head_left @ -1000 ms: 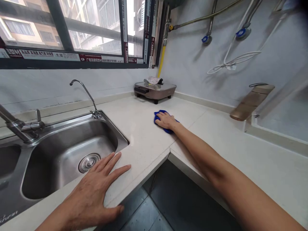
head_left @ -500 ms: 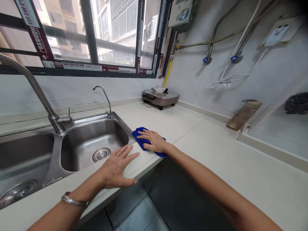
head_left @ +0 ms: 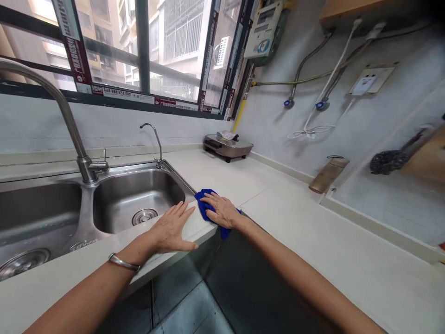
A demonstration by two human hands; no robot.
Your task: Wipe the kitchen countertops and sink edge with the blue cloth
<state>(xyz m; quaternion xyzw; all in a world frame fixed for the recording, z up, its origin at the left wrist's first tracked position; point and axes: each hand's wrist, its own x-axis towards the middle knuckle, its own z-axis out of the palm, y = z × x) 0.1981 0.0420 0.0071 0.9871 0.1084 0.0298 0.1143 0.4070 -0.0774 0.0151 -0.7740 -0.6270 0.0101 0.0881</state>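
Note:
A blue cloth (head_left: pixel 204 205) lies under my right hand (head_left: pixel 222 211) at the inner corner of the white countertop (head_left: pixel 225 178), beside the sink's right rim. My right palm and fingers press it against the surface, and one end of the cloth hangs over the front edge. Some of my right fingers are partly sunk in its folds. My left hand (head_left: pixel 170 231) rests on the counter strip in front of the sink (head_left: pixel 91 208), fingers spread and thumb out along the edge, holding nothing. A silver bangle (head_left: pixel 123 263) circles my left wrist.
A large faucet (head_left: pixel 71 125) and a thin tap (head_left: pixel 156 139) rise behind the two basins. An electric pan (head_left: pixel 229 147) with a lid stands in the back corner. A brown bottle (head_left: pixel 328 174) leans by the right wall. Hoses and a socket (head_left: pixel 366 83) are above.
My right hand has pulled the cloth slightly toward the counter's front edge, so one end now drops over it. My left hand stays spread on the counter. The camera view has shifted.

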